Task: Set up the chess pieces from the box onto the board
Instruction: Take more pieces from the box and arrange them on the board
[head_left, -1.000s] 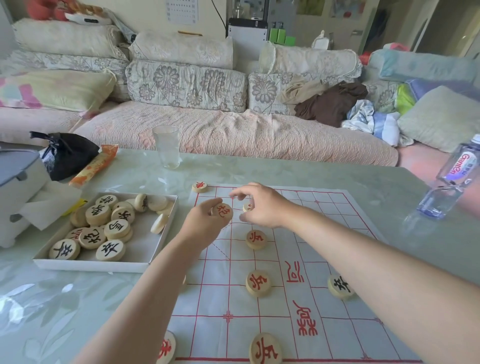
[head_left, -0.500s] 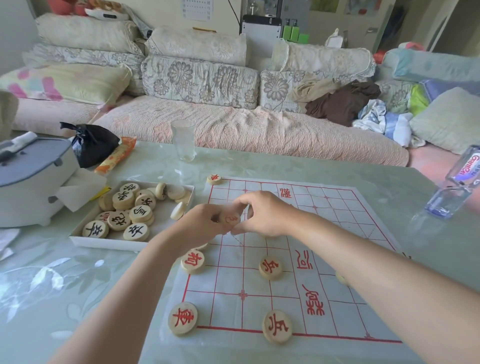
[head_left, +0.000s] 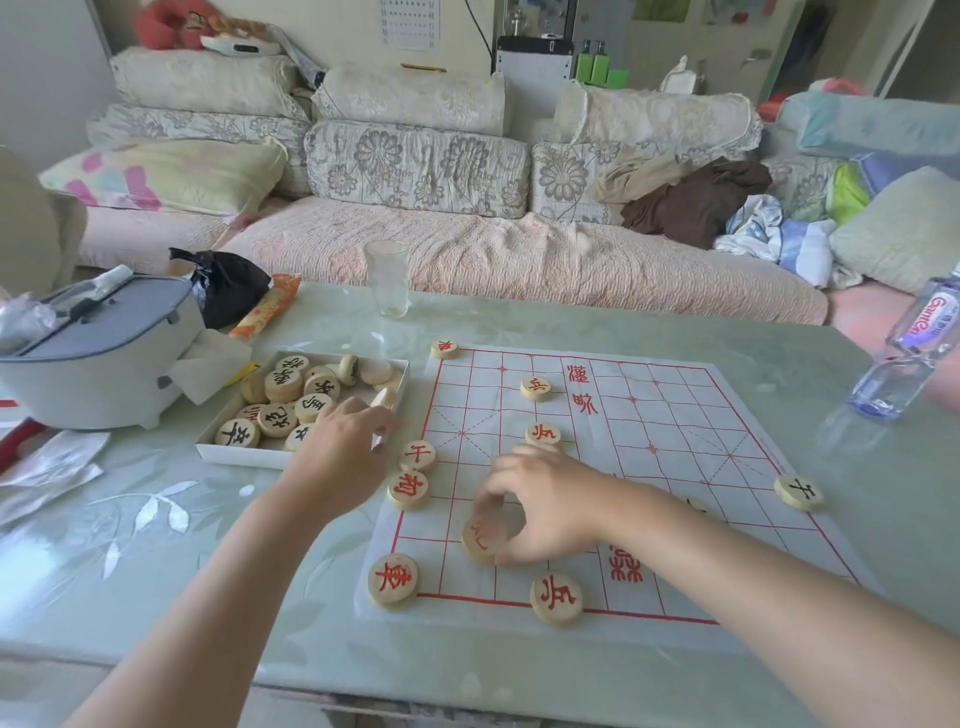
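Glass tabletop (head_left: 156, 571), pale green. My right hand (head_left: 545, 504) pinches a round red-marked wooden piece (head_left: 478, 540) to seat it on the white paper board (head_left: 675, 467); left hand (head_left: 337, 457) at white cardboard box (head_left: 244, 457) beside board, grip I cannot tell.

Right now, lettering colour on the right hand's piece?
Red on pale wood: the piece the right hand pinches, head view.

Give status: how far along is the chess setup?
Early. Done: several red pieces sit on the board, plus one black piece at its right edge. In hand: the right hand pinches another red disc over the board; the left hand is at the box. Left: the pile of black pieces in the box.
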